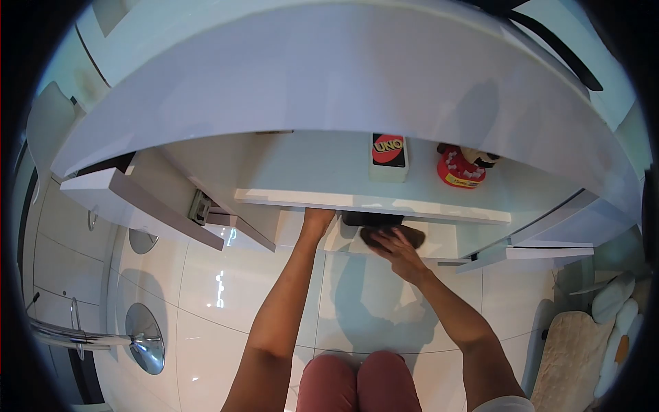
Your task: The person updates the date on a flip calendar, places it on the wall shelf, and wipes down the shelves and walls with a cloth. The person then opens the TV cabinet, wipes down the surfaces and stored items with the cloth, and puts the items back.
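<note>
My left hand (318, 221) reaches under the edge of the white shelf (371, 201) into the lower compartment, its fingers hidden. My right hand (396, 248) lies over a dark, rounded, flat object (414, 237) at the front of that compartment, its fingers on top and slightly blurred. The exact kind of this object cannot be made out. Just behind it, partly under the shelf, is another black item (371, 218). On the shelf above stand an UNO card box (388, 154) and a red toy with a yellow label (461, 170).
Cabinet doors stand open at the left (147, 206) and right (525, 257). A white curved countertop (329, 69) overhangs the shelves. A stool's round chrome base (145, 338) is on the tiled floor at left; a beige cushioned piece (573, 357) lies at lower right.
</note>
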Tool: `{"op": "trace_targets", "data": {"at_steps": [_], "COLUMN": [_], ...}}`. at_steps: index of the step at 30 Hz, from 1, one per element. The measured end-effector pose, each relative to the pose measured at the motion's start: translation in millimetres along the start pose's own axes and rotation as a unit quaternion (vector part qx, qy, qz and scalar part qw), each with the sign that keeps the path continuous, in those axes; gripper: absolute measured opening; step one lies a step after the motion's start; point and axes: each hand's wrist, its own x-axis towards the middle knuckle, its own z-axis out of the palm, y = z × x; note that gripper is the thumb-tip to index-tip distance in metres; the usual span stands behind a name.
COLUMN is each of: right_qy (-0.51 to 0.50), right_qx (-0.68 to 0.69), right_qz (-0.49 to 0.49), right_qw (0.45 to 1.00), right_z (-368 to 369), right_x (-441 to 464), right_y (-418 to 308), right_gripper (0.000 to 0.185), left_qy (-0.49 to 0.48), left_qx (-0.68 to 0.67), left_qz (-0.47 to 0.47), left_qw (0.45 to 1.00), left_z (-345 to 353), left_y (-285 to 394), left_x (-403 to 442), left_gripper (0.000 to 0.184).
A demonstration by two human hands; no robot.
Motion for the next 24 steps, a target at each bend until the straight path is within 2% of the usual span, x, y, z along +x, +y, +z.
{"op": "trace_targets", "data": {"at_steps": [1,2,3,5,6,7,9,10,11,13,15,16,17,18,19,20,22,24], "right_qy": [0.043,0.044,0.148,0.156,0.174,0.19,0.213,0.231,0.243,0.256,0.271,0.23,0.262,0.236,0.145,0.046,0.222,0.294], "right_qx": [0.034,0.043,0.048,0.005,0.026,0.022,0.055,0.074,0.081,0.122,0.152,0.187,0.209,0.234,0.405,0.558,0.57,0.605], "right_qz": [0.043,0.125,0.125,0.301,0.32,0.333,0.316,0.325,0.294,0.247,0.187,0.165,0.106,0.084,0.124,0.16,0.091,0.034], "right_qw": [0.998,0.99,0.98,0.941,0.931,0.923,0.923,0.914,0.921,0.927,0.932,0.941,0.936,0.94,0.894,0.813,0.786,0.739], "right_z": [3.1,5.0,8.2,14.8,12.2,14.9,18.1,19.4,24.1,33.7,41.9,42.1,39.0,36.3,20.1,-0.6,-43.7,-136.5], "right_x": [-13.3,-29.3,-48.1,-70.7,-74.3,-71.0,-58.5,-53.5,-47.2,-37.6,-19.7,-11.4,-1.6,5.8,17.6,28.5,51.0,66.9], "right_y": [3.7,6.8,17.8,22.2,20.3,13.8,-1.0,-8.2,-15.5,-38.5,-59.3,-70.9,-82.3,-91.8,-101.4,-115.9,-152.3,-197.7], "right_gripper": [0.074,0.073,0.075,0.077,0.079,0.079,0.076,0.073,0.069,0.06,0.057,0.056,0.053,0.054,0.055,0.057,0.055,0.045], "left_qy": [-0.003,-0.013,-0.018,0.037,0.02,-0.027,0.04,0.039,0.005,-0.004,-0.006,0.0,-0.015,-0.029,-0.034,-0.028,0.009,0.031], "left_qx": [0.003,0.037,0.072,-0.001,-0.109,0.002,-0.099,-0.068,-0.069,-0.069,-0.119,-0.116,-0.121,-0.129,-0.1,-0.101,-0.133,-0.152], "left_qz": [-0.001,0.024,0.052,0.07,-0.007,-0.046,-0.032,-0.071,-0.141,-0.204,-0.235,-0.226,-0.243,-0.26,-0.276,-0.273,-0.21,-0.188], "left_qw": [1.0,0.999,0.996,0.997,0.994,0.999,0.994,0.994,0.988,0.977,0.965,0.967,0.962,0.956,0.955,0.956,0.969,0.97], "left_z": [-1.6,-4.2,-8.2,-8.4,-7.9,-18.6,-23.3,-30.5,-39.2,-52.4,-62.9,-70.4,-78.4,-87.2,-100.1,-115.2,-149.1,-186.4], "left_y": [6.0,13.0,21.5,12.4,13.0,7.5,17.4,11.0,10.0,20.5,30.1,31.9,32.8,31.5,37.7,45.0,61.1,68.4], "left_x": [-4.2,-9.0,-11.8,-24.8,-38.2,-47.8,-84.9,-101.1,-117.3,-149.4,-173.0,-176.8,-180.9,-185.1,-185.3,-188.0,-185.6,-182.5], "left_gripper": [0.028,0.028,0.028,0.028,0.029,0.031,0.032,0.033,0.036,0.036,0.038,0.038,0.038,0.039,0.038,0.038,0.032,0.033]}}
